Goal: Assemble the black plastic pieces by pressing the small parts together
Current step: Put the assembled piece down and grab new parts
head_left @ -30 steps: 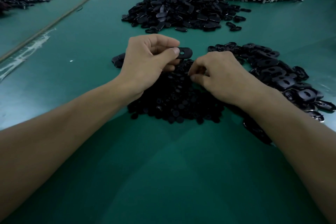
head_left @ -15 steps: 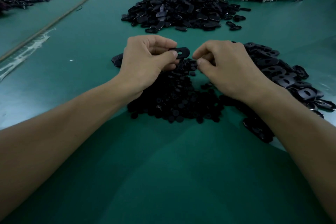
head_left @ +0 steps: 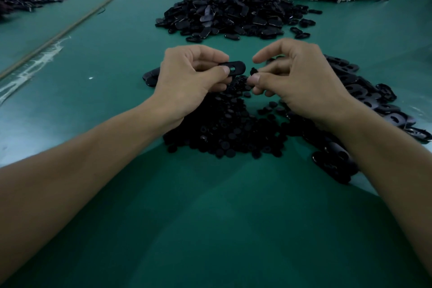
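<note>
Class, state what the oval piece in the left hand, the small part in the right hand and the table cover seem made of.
The oval piece: probably moulded hard plastic, black, faint sheen on its rim. The small part: likely plastic, black; too small to be sure. The table cover: green matte mat, perhaps rubber or vinyl.

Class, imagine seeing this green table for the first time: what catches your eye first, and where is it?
The two hands at centre stand out: the left hand pinches an oval black piece with a hole, the right hand a small black part beside it, not yet joined. Below them lies a heap of small round parts; a tall black pile rises at the far middle of the green table.
</note>
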Demonstrator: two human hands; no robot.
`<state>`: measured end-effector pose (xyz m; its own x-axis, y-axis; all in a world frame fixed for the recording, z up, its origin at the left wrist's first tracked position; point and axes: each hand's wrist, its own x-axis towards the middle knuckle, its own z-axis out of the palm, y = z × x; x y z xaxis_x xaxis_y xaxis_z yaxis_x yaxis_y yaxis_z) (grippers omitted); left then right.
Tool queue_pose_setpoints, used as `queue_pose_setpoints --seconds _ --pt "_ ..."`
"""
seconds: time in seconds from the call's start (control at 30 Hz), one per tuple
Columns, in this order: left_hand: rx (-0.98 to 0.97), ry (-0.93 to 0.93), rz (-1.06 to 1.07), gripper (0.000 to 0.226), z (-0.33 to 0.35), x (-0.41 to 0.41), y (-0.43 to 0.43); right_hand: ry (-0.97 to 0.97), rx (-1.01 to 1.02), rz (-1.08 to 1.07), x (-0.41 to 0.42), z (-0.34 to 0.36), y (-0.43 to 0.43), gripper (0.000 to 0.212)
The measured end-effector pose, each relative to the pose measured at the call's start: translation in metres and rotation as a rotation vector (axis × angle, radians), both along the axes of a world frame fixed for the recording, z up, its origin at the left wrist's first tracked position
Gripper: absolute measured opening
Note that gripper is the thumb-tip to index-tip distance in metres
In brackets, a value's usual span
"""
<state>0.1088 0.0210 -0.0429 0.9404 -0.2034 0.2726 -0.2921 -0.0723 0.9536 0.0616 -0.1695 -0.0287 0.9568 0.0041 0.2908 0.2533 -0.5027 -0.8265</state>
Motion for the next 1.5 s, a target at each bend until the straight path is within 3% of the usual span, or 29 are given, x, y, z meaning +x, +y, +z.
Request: queue_pose_setpoints --seconds 0.67,0.93,1.3,1.5 --pt "0.065 -0.101 -0.057 0.019 -0.002 -0.004 -0.004 -0.143 -0.111 -0.097 -0.002 0.0 0.015 0.02" --pt "0.114 -0.151 -0.045 0.021 -0.002 -0.005 -0.004 -0.138 -0.066 -0.121 -0.003 -0.001 0.019 0.018" --pt "0.293 -0.396 0.024 0.024 0.0 -0.013 -0.007 -0.165 -0.146 -0.152 -0.007 -0.003 0.029 0.019" --pt "0.328 -0.431 0.069 0.028 -0.001 -0.011 -0.005 -0.128 -0.169 -0.125 -0.01 -0.002 0.036 0.021"
